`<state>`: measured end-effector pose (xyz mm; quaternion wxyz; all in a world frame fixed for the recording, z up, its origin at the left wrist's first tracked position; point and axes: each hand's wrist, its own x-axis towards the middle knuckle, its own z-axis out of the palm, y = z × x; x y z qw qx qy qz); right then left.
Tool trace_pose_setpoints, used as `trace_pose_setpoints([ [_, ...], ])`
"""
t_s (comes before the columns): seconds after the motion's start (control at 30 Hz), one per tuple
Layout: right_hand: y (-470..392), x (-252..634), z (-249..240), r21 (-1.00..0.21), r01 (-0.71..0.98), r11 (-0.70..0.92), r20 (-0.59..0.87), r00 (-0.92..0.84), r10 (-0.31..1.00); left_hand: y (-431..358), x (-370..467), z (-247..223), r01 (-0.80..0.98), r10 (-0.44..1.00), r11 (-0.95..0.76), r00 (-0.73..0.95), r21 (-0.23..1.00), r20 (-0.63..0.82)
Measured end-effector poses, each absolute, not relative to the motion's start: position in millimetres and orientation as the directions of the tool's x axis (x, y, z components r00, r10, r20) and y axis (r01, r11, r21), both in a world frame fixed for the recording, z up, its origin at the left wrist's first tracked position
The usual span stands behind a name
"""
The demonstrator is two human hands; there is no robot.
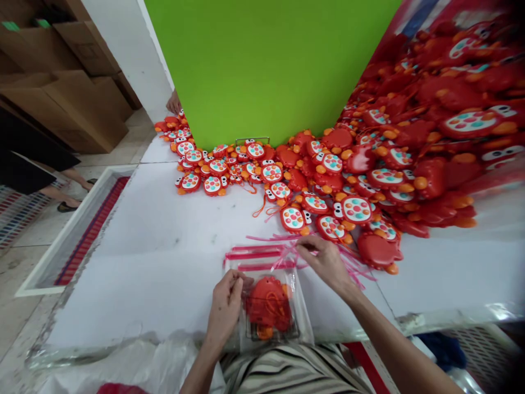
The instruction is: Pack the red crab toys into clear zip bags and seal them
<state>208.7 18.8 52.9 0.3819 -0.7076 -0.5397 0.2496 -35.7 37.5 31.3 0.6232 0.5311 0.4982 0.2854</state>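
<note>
A clear plastic bag (304,314) with pink bands across its top lies at the table's front edge. Inside it is a red crab-like toy (268,303), back up, with an orange cord loop. My left hand (225,303) is closed on the bag's left side, thumb and fingers together beside the toy. Beyond the bag's upper right corner, my right hand (324,260) pinches a thin pink strip (284,254). More pink strips (356,265) lie loose under and beside that hand. The strip's end in my fingertips is hidden.
A large pile of the same toys (385,178) spreads across the back and right of the white table (164,235). A green board (270,65) stands behind them. Another person's hand (174,102) shows past its left edge. Cardboard boxes (74,104) and a person's legs are at left.
</note>
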Motion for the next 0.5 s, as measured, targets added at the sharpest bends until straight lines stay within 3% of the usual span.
trace_pose_setpoints([
  [0.3,-24,289,50,-0.823,0.407,-0.397,0.064,0.76,0.647,38,-37,26,0.066,0.858,0.404,0.319,0.912,-0.403],
  [0.43,-40,302,58,-0.833,0.354,-0.425,0.063,0.824,0.564,39,-38,27,0.085,0.867,0.388,0.304,0.918,-0.395],
  [0.5,-47,308,60,-0.79,0.405,-0.46,0.043,0.786,0.617,40,-39,27,0.092,0.864,0.394,0.302,0.915,-0.402],
])
